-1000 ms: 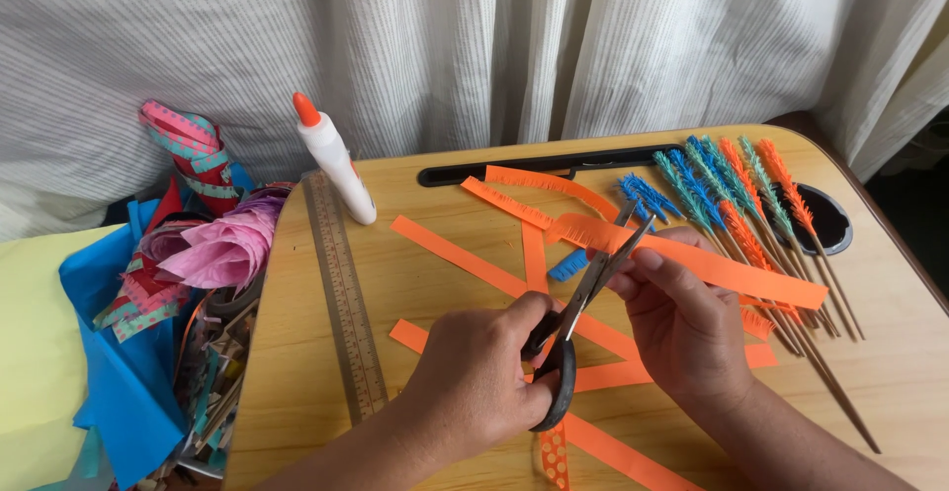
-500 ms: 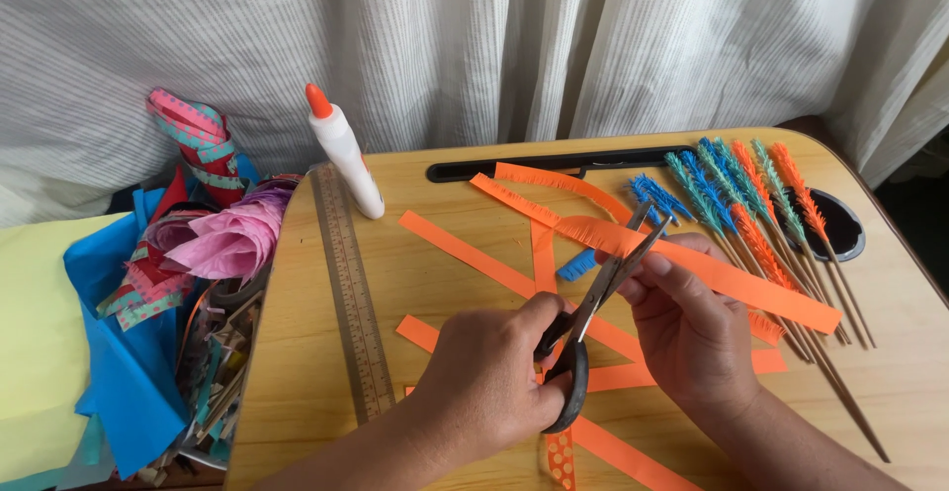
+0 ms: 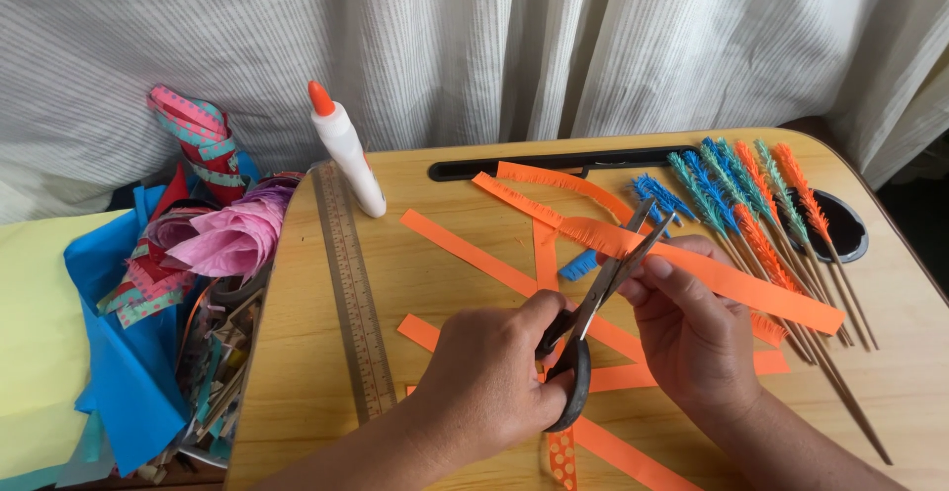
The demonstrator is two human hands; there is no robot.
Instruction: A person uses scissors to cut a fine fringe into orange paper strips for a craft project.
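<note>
Both hands busy: left hand (image 3: 494,377) grips scissors (image 3: 593,308), right hand (image 3: 692,338) pinches orange strip (image 3: 732,278), fringing its edge; next snip needs close spacing.

White curtain (image 3: 554,46) bkgd; wooden table (image 3: 306,353); daylight

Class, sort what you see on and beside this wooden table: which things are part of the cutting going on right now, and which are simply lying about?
In use:
left hand
scissors
right hand
orange paper strip held between the blades

Lying about:
glue bottle
ruler
fringed sticks
loose orange strips
pile of paper scraps
</note>
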